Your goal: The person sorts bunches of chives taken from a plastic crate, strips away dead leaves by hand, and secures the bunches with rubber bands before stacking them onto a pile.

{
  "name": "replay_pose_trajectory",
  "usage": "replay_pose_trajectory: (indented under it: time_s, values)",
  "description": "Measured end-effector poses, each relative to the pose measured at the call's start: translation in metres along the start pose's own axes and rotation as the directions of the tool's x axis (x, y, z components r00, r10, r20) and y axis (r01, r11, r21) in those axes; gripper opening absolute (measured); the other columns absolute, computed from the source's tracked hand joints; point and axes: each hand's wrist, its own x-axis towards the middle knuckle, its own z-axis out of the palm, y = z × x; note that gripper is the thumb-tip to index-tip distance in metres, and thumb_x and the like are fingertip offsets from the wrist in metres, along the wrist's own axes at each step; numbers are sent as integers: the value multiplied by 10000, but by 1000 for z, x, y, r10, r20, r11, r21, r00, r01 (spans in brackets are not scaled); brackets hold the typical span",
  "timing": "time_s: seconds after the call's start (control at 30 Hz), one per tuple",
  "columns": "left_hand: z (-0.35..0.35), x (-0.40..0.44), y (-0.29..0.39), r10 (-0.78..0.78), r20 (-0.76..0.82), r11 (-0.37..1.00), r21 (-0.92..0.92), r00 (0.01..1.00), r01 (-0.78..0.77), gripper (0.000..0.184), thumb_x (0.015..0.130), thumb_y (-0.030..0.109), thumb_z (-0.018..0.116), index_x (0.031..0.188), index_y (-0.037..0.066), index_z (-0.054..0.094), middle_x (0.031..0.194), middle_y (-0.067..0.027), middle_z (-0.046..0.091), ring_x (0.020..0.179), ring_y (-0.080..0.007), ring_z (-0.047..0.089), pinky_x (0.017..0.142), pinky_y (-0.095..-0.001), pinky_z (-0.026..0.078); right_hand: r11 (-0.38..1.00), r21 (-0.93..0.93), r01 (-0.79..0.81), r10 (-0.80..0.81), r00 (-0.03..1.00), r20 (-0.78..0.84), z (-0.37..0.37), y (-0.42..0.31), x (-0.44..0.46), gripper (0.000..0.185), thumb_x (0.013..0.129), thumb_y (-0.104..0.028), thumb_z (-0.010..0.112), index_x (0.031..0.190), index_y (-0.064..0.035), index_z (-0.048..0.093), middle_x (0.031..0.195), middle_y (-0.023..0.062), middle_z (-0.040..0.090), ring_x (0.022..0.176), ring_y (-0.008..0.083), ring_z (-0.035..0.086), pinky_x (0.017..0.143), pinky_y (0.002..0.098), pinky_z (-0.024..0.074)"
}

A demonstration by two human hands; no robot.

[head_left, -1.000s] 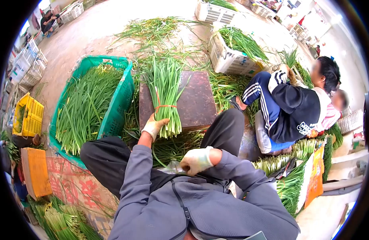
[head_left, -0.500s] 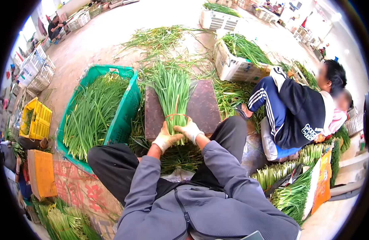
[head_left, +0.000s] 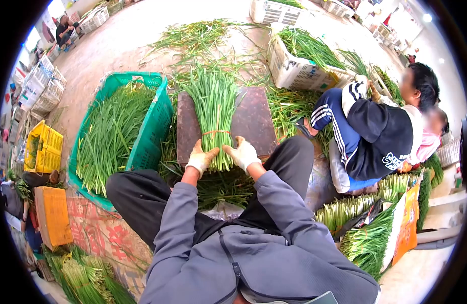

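A bundle of green chives (head_left: 213, 109), bound by a thin orange band (head_left: 216, 132), lies on a dark brown board (head_left: 256, 121) before me, its pale cut ends towards my body. My left hand (head_left: 201, 157), in a whitish glove, is at the left of the cut ends, thumb against the stalks and fingers apart. On the right side, my right hand (head_left: 242, 153), gloved too, has its thumb pointing in at the stalks and its fingers spread. Both hands are below the band. Parts of the fingers are hidden.
Left of the board stands a green basket (head_left: 157, 121) full of loose chives. A white crate (head_left: 294, 71) with chives is at the back right. A person (head_left: 370, 126) sits close on the right, near bundled chives (head_left: 365, 243). Loose leaves (head_left: 198, 38) litter the floor.
My hands have come off the band and parted to either side of the stalk ends. The band now sits flat round the bundle. The view has tilted slightly down.
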Motion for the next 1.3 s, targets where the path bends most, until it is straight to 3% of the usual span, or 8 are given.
replay_pose_trajectory:
  time_s: [0.17,0.53,0.6,0.73,1.07,1.13,1.2,1.3]
  values:
    - [7,8,-13,41,-42,997,67,998,-38,658,754,318,828,1297,45,576,1192,-198,673,1102,-328,653,950,-412,508,996,71,45,-60,974,217,-39,-16,-53,456,844,-478,701,887,-25,728,840,228,698,840,385,687,777,446,527]
    - [12,-1,-9,54,-67,995,89,996,-48,647,793,343,799,1305,25,563,1222,-200,663,1112,-333,649,955,-409,500,999,30,33,-38,980,194,-7,-13,-30,358,894,-346,625,879,-1,718,800,241,686,824,420,671,759,469,522]
    - [10,-1,-9,74,-97,988,142,993,-60,652,798,357,788,1312,27,560,1224,-214,657,1120,-356,644,965,-419,495,987,159,13,-45,979,199,-11,-18,-31,389,894,-372,630,875,8,709,817,245,691,845,426,672,770,468,525]
    - [10,7,-18,33,-33,998,55,999,-32,621,798,362,786,1281,34,574,1207,-223,659,1114,-369,641,964,-437,493,988,-124,91,-67,981,182,-13,-33,-39,417,872,-411,668,908,4,682,872,256,694,880,425,676,788,480,529]
    - [17,-7,0,100,-109,980,180,989,-80,619,790,309,798,1292,51,544,1212,-223,630,1163,-404,580,995,-454,463,981,-163,109,-75,977,201,6,-23,-11,355,907,-353,621,950,-6,681,906,258,696,898,445,670,808,508,534]
    - [16,-2,-2,103,-111,959,276,988,-69,660,776,330,801,1313,49,541,1228,-233,638,1149,-384,612,991,-434,480,939,-300,171,-71,946,315,-28,-44,-11,364,887,-367,648,951,-10,680,896,252,697,895,434,672,797,499,537]
    - [17,-12,9,99,-120,954,292,988,-60,717,793,462,748,1331,48,520,1247,-259,614,1180,-428,576,1013,-463,459,979,-124,160,-150,985,85,-28,-62,2,368,844,-361,686,964,-14,687,925,235,707,894,397,687,790,482,542]
    - [27,6,-12,-26,-93,915,399,995,61,1004,738,490,788,1486,6,326,1435,-279,451,1316,-422,465,1104,-450,396,935,-263,239,-205,967,148,-3,-70,19,337,821,-321,692,991,-31,711,869,230,708,869,405,691,806,480,550]
